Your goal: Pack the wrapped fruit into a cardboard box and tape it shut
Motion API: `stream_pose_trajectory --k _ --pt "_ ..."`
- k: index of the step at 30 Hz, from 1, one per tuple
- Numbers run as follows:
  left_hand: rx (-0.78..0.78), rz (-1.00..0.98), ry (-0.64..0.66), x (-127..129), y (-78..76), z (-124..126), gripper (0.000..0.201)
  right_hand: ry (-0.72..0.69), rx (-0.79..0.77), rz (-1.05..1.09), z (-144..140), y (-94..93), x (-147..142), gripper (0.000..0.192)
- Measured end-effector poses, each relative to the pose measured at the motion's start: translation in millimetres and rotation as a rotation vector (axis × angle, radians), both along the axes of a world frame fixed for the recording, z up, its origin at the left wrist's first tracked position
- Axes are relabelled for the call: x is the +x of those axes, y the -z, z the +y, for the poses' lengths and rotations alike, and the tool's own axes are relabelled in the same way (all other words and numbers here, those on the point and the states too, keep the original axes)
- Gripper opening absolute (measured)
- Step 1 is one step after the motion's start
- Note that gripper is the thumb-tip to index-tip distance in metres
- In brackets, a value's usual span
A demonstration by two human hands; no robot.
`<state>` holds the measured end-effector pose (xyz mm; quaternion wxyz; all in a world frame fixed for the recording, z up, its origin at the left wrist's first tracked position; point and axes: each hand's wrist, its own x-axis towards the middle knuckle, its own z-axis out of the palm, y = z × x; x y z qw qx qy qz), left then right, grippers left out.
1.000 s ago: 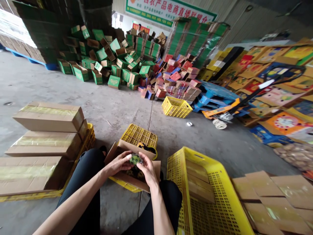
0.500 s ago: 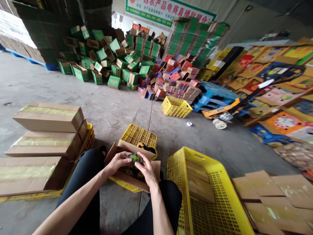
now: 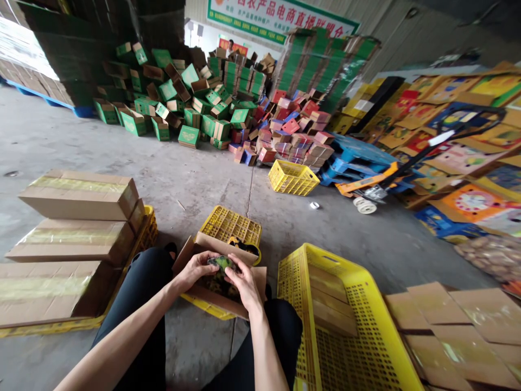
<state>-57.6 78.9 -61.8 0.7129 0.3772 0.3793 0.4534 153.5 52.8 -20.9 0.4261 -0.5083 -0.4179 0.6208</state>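
Both my hands were closed on one small green packet (image 3: pixel 222 263), held over the open cardboard box (image 3: pixel 220 282) between my knees. My left hand (image 3: pixel 194 270) gripped its left end, my right hand (image 3: pixel 243 282) pinched its right end, fingers curled. What was inside the packet was too small to tell; dark stuff lay in the box below it. The box sat on a low yellow crate (image 3: pixel 232 225) on the concrete floor (image 3: pixel 195 184). Taped cartons (image 3: pixel 77 193) were stacked on my left, touching my left leg side. A big yellow crate (image 3: pixel 345 320) stood just beside my right knee, flat cardboard sheets (image 3: pixel 459 320) right of it. Green boxes (image 3: pixel 187 103) were piled well away at the back, another yellow crate (image 3: pixel 293 177) near them.
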Motion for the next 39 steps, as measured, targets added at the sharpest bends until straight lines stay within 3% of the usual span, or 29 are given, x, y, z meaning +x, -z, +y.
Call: stream_pose_trajectory --k 5,10,12,16,21,25,29,34,39 --pt "0.005 -0.015 0.031 -1 -3.4 -2 0.060 0.029 0.018 0.003 2 1.3 1 0.062" --pt "-0.039 -0.110 0.065 2 -6.5 -7 0.112 0.052 0.111 -0.066 5 3.6 4 0.057" --pt "-0.088 -0.147 0.078 4 -6.0 -8 0.118 0.054 0.140 -0.092 6 4.6 5 0.054" --pt "-0.181 -0.118 0.062 4 -2.0 -5 0.086 0.031 0.151 -0.102 6 7.4 5 0.052" --pt "-0.144 -0.070 0.051 0 0.5 -2 0.054 -0.004 0.139 -0.120 2 6.3 2 0.051" --pt "-0.116 -0.068 0.009 -1 -3.1 -3 0.051 -0.040 0.176 -0.104 1 1.5 1 0.052" --pt "-0.091 -0.074 -0.002 0 -7.5 -4 0.048 -0.006 0.105 -0.094 3 1.3 3 0.055" --pt "-0.066 -0.091 0.014 1 -9.6 -5 0.050 0.147 0.031 -0.005 6 11.2 6 0.066" --pt "-0.052 -0.097 0.053 0 -8.6 -4 0.050 0.143 0.037 0.015 8 21.9 7 0.074"
